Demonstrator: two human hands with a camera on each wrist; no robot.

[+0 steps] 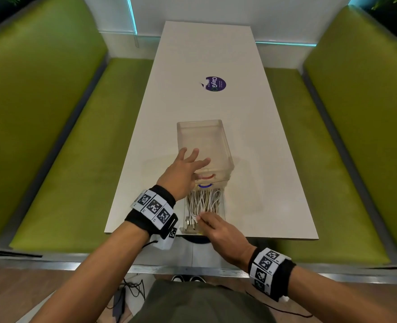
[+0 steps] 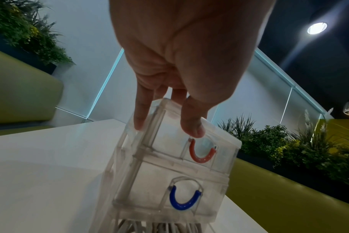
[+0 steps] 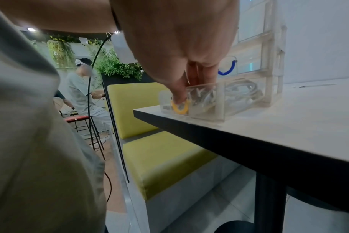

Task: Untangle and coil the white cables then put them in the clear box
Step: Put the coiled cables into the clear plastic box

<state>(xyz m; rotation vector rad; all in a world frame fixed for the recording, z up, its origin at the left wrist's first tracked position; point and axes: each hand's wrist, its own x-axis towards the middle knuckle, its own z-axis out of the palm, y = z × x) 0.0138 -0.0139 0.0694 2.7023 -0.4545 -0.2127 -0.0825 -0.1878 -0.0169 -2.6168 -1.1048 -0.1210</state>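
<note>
A clear box (image 1: 204, 136) of stacked drawers stands on the white table (image 1: 262, 159). Its front shows a red handle (image 2: 201, 156) and a blue handle (image 2: 183, 203). My left hand (image 1: 192, 159) rests on the box top with fingers straight and spread, thumb against the front face (image 2: 165, 127). The bottom drawer (image 1: 223, 206) is pulled out toward me and holds a tangle of white cables (image 1: 203, 201), also visible through its wall (image 3: 241, 89). My right hand (image 1: 202, 220) pinches the drawer's near end at its yellow handle (image 3: 179, 108), fingers reaching inside (image 3: 181, 97).
The drawer's end sits at the table's front edge (image 1: 262, 237). Green benches (image 1: 64, 159) flank the table on both sides. A purple sticker (image 1: 215, 83) lies farther up the table. A seated person (image 3: 80, 88) is in the background, and a black wire (image 3: 94, 78) hangs beside me.
</note>
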